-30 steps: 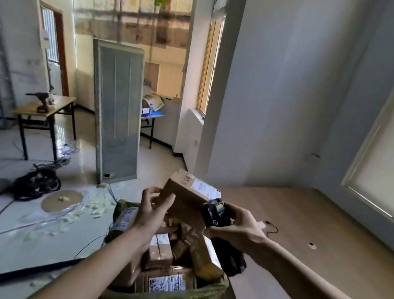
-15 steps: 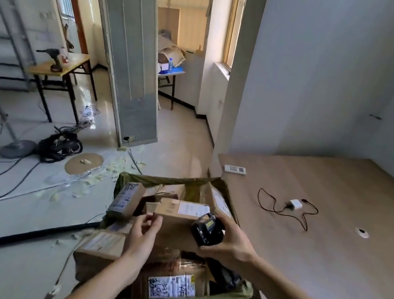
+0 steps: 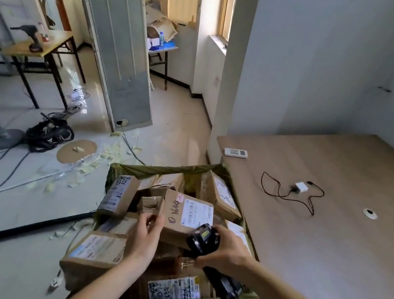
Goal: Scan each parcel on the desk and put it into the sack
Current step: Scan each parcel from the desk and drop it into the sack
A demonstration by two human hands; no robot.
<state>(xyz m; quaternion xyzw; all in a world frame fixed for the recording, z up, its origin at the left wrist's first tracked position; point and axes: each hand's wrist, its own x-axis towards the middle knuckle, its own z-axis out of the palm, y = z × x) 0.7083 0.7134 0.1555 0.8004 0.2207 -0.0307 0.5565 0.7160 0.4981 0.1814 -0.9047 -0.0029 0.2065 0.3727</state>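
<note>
A: While the sack (image 3: 160,170) stands open against the desk (image 3: 320,237), where is the parcel (image 3: 185,216)?

B: Right over the sack's mouth, on top of the heap of cardboard boxes already inside. Its white label faces up, with handwriting beside it.

A: And the left hand (image 3: 147,232)?

B: At the parcel's near left corner, above the sack. Thumb and fingers are pinched on that corner, so it is clamped on the parcel.

A: The right hand (image 3: 227,252)?

B: Also over the sack, at the parcel's near right edge. It is wrapped around a black scanner (image 3: 202,238), whose small lit screen faces up. The scanner's head touches or overlaps the parcel's edge; I cannot tell which.

A: What lies beyond the sack, on the desk?

B: A white charger (image 3: 300,187) with a looping black cable (image 3: 270,188), well apart from the sack. Farther back, near the desk's corner beside the sack, a white remote (image 3: 235,152).
</note>
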